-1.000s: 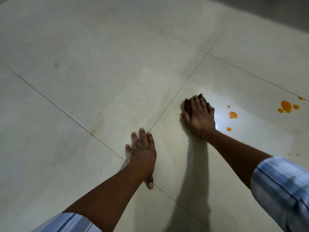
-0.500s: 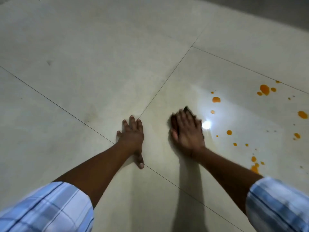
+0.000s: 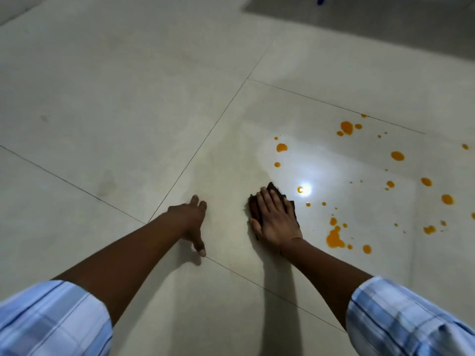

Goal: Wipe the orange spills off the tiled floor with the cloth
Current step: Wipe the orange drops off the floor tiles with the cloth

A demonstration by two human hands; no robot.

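Observation:
My right hand (image 3: 276, 222) lies flat, fingers straight, pressing a dark brown cloth (image 3: 254, 208) onto the pale tiled floor (image 3: 128, 98). Only the cloth's edges show around the hand. Orange spills dot the tile to the right: a large blotch (image 3: 334, 238) near my wrist, a drop (image 3: 281, 147) further away, and several more drops (image 3: 397, 155) spread towards the right edge. My left hand (image 3: 191, 222) rests flat on the floor to the left of the cloth, thumb stretched back along a grout line, holding nothing.
Grout lines (image 3: 205, 140) cross the floor diagonally. A bright light reflection (image 3: 304, 188) shines on the tile just right of the cloth. A darker floor strip (image 3: 385, 19) runs along the top right. A faint grey smudge (image 3: 106, 185) marks the left tile.
My right hand has drawn the cloth back towards me along the tile. The view has shifted right, bringing many more orange drops into sight. My left hand stays planted on the floor.

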